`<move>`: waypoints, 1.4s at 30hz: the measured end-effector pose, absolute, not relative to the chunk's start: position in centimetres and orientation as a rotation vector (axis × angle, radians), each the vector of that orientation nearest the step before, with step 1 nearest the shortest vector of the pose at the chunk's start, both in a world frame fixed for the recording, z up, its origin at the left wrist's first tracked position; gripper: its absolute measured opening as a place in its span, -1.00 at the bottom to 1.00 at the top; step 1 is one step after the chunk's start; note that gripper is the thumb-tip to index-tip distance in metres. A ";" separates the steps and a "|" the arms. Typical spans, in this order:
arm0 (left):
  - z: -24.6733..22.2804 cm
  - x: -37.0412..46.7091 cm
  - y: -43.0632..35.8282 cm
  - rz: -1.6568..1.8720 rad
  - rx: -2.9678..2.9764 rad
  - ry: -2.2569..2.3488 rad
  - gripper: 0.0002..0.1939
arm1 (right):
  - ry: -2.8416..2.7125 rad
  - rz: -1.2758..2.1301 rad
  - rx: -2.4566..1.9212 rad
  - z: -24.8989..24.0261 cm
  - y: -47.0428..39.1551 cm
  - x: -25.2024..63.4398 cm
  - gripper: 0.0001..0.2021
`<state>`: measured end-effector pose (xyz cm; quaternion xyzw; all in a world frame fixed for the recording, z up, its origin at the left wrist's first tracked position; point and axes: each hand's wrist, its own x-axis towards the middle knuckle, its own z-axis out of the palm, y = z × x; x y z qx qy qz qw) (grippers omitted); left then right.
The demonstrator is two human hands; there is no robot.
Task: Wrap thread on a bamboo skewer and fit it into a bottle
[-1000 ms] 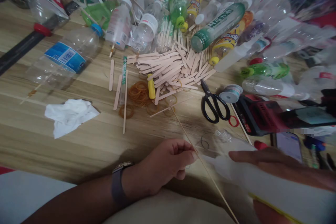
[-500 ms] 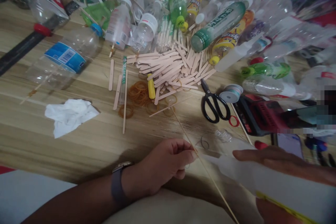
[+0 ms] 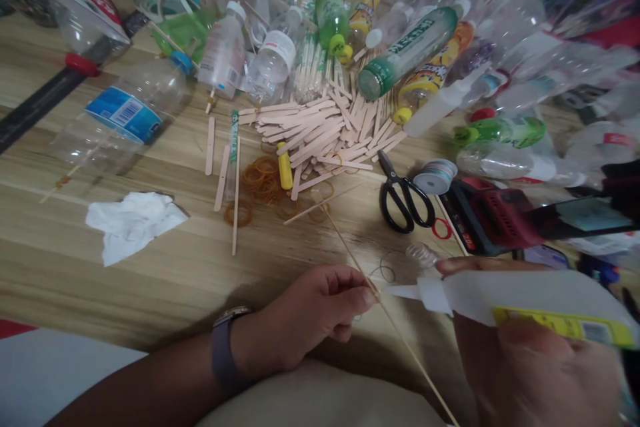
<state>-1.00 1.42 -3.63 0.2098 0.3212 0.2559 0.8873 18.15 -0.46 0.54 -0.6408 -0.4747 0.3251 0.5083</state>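
Between thumb and fingers my left hand [image 3: 327,307] pinches a thin bamboo skewer [image 3: 415,355] that slants from the crossed stick on the table down toward my lap. A short stick [image 3: 305,211] lies across the skewer's far end. Closed around a white squeeze glue bottle [image 3: 475,290] with a yellow label is my right hand [image 3: 550,373]. The bottle lies nearly level, and its narrow nozzle points left, close to the skewer beside my left fingertips. Whether the tip touches the skewer I cannot tell.
Black scissors [image 3: 404,197], a spool [image 3: 435,176] and a coil of clear tubing [image 3: 421,255] lie beyond my hands. Farther back are a heap of craft sticks [image 3: 320,130], rubber bands [image 3: 263,179] and many plastic bottles. A crumpled tissue [image 3: 133,223] is at left.
My right hand has turned the glue bottle into clear sight, with its nozzle now beside the skewer. My left hand keeps its pinch. The whole view has shifted slightly.
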 end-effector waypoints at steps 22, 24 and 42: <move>-3.7 -1.0 1.3 0.514 0.538 0.688 -0.69 | -0.457 1.076 -1.371 -0.6 0.6 17.0 -0.45; -3.8 -1.0 1.2 0.508 0.548 0.692 -0.70 | -0.416 1.118 -1.398 -0.4 0.6 16.8 -0.40; -3.0 -1.1 1.0 0.502 0.599 0.685 -0.66 | -0.200 1.286 -1.411 1.0 0.9 16.3 -0.49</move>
